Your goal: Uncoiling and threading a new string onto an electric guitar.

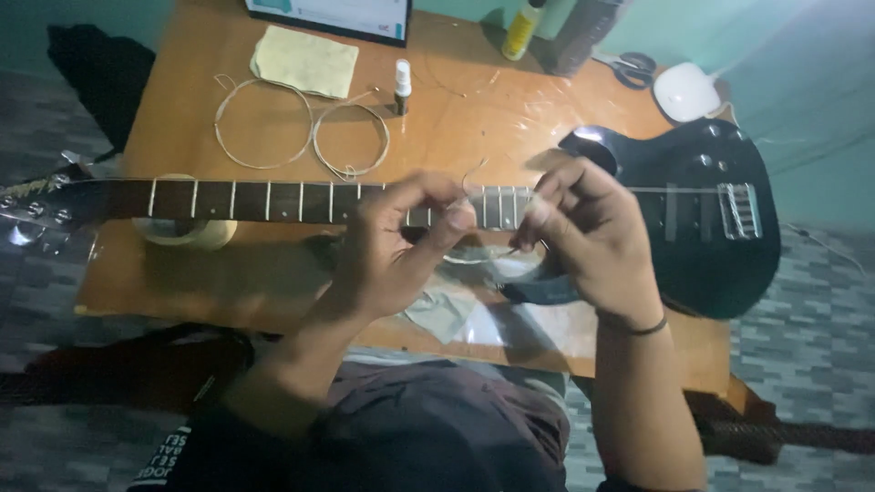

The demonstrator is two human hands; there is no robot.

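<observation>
Both hands, left hand [401, 241] and right hand [583, 228], pinched a thin curled string [474, 173] (barely visible) above the black guitar [702, 228], whose neck pointed left across the surface [474, 109].

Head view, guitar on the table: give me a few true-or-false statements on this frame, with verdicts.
1. A black electric guitar lies across the wooden table. True.
2. The left hand and right hand pinch a thin string above the fretboard. True.
3. Two coiled strings lie on the table beyond the neck. True.
4. The scissors are in the right hand. False: they lie at the table's far edge.
5. The yellow cloth covers the guitar body. False: it lies on the table's far side.
</observation>
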